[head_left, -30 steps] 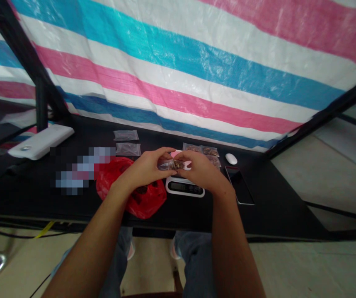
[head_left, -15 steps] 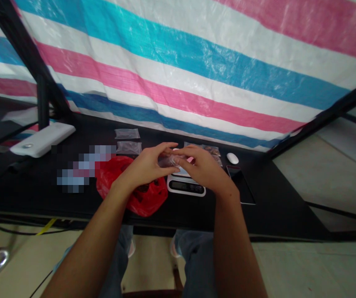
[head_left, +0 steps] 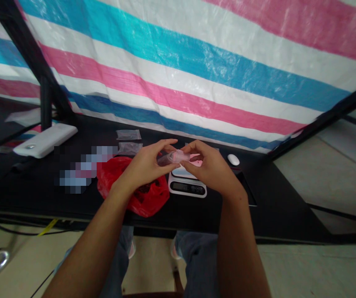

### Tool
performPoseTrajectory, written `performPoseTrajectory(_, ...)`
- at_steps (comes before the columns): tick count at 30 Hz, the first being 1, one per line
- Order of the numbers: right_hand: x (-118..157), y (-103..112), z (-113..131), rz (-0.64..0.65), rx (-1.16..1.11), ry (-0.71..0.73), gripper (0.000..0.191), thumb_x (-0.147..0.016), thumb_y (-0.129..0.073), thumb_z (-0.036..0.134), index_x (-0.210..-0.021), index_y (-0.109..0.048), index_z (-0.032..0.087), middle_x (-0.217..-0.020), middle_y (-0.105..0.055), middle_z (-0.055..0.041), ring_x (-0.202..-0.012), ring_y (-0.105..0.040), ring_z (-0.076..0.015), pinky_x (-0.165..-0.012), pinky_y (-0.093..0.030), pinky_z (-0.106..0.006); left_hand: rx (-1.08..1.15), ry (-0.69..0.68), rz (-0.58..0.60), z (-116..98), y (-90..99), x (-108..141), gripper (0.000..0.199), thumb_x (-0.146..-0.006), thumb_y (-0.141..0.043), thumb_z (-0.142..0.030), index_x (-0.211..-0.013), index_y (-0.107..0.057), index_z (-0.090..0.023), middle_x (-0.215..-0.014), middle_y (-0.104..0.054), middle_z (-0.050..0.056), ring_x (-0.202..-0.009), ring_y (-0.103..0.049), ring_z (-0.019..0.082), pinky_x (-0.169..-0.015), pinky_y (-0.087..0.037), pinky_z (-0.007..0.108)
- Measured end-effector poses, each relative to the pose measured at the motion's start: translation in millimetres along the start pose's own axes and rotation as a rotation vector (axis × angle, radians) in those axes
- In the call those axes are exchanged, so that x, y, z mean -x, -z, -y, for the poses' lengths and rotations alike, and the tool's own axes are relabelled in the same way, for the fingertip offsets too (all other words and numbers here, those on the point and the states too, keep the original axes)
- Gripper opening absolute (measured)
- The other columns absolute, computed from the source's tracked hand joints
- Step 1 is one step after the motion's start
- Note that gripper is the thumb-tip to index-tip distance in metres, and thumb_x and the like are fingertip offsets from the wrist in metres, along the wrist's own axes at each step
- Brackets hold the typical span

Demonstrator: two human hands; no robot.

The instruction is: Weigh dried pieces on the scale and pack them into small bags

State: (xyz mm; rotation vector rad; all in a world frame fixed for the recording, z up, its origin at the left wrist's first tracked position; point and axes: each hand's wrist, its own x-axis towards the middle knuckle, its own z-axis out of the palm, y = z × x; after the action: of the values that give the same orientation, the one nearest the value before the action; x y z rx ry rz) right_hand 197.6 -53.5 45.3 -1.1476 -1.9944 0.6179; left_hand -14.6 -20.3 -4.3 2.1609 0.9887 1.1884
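Observation:
Between my left hand (head_left: 146, 163) and my right hand (head_left: 210, 165), pinched in the fingertips of both, is a small transparent plastic bag (head_left: 173, 157). Its middle looks pinkish, and I cannot tell what is inside. Both hands hover just above a white digital kitchen scale (head_left: 187, 187), whose platform they partly hide. A red plastic bag (head_left: 137, 192) with dark contents lies beneath my left hand. Two flat transparent bags (head_left: 129, 140) lie beyond that hand.
A white computer mouse (head_left: 233, 159) and a dark phone (head_left: 246, 188) lie right of the scale on the black table (head_left: 258, 211). A white power bank (head_left: 45, 140) and a pixelated patch (head_left: 84, 169) are at left. A striped tarp (head_left: 178, 74) hangs behind.
The bag has risen slightly and now shows pinker between my fingers. My right hand has shifted right, covering the bags of brown pieces seen behind it earlier.

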Motion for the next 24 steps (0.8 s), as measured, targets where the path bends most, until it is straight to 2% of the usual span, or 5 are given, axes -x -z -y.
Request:
performPoseTrajectory(3,1.2,1.1,-6.3,-0.023,-0.021,-0.025,0.031,-0.087,-0.074,0.023,-0.117,-0.068,0.021,-0.112,-0.076,-0.0066,-0.101,-0.072,-0.0212,-0.092,-0.06,-0.038,-0.026,0.012,0.001,2.9,-2.3,-0.1,0.059,-0.088,-0.078,-0.042,-0.142,-0.064,-0.024,-0.122,-0.08,0.005,-0.106,-0.076,0.023,-0.093,-0.057,0.033)
performPoseTrajectory(6,1.1,0.9,-19.5,-0.079,-0.061,-0.03,0.043,-0.087,-0.072,0.027,-0.129,-0.066,0.021,-0.118,-0.073,-0.0097,-0.106,-0.072,-0.0222,-0.095,-0.06,-0.039,-0.029,0.08,-0.094,3.3,-3.0,-2.0,0.054,-0.089,-0.076,-0.044,-0.138,-0.067,-0.023,-0.12,-0.081,0.005,-0.106,-0.076,0.023,-0.084,-0.057,0.032)
performPoseTrajectory(11,-2.1,-1.8,-50.8,-0.118,0.197,-0.114,0.032,-0.081,-0.068,0.018,-0.112,-0.071,0.018,-0.111,-0.072,-0.0103,-0.103,-0.069,-0.0249,-0.096,-0.057,-0.043,-0.036,0.177,-0.307,10.0,-4.7,-8.2,0.051,-0.09,-0.074,-0.041,-0.137,-0.066,-0.022,-0.125,-0.08,0.007,-0.114,-0.074,0.025,-0.082,-0.057,0.032)
performPoseTrajectory(19,-3.6,-9.2,-64.7,-0.04,0.29,-0.294,0.038,-0.08,-0.071,0.017,-0.119,-0.069,0.014,-0.117,-0.074,-0.0142,-0.099,-0.068,-0.0245,-0.093,-0.056,-0.042,-0.223,0.32,-0.169,32.7,-17.9,-10.6,0.056,-0.089,-0.073,-0.041,-0.14,-0.064,-0.019,-0.129,-0.078,0.013,-0.12,-0.073,0.032,-0.101,-0.058,0.045)
performPoseTrajectory(24,-1.7,-4.9,-59.3,-0.111,0.275,-0.246,0.038,-0.089,-0.07,0.031,-0.123,-0.071,0.015,-0.118,-0.075,-0.0152,-0.098,-0.07,-0.0256,-0.094,-0.056,-0.044,-0.203,0.293,-0.165,36.5,-18.3,-10.2,0.07,-0.088,-0.076,-0.038,-0.15,-0.056,-0.016,-0.134,-0.075,0.015,-0.122,-0.072,0.031,-0.104,-0.057,0.045)
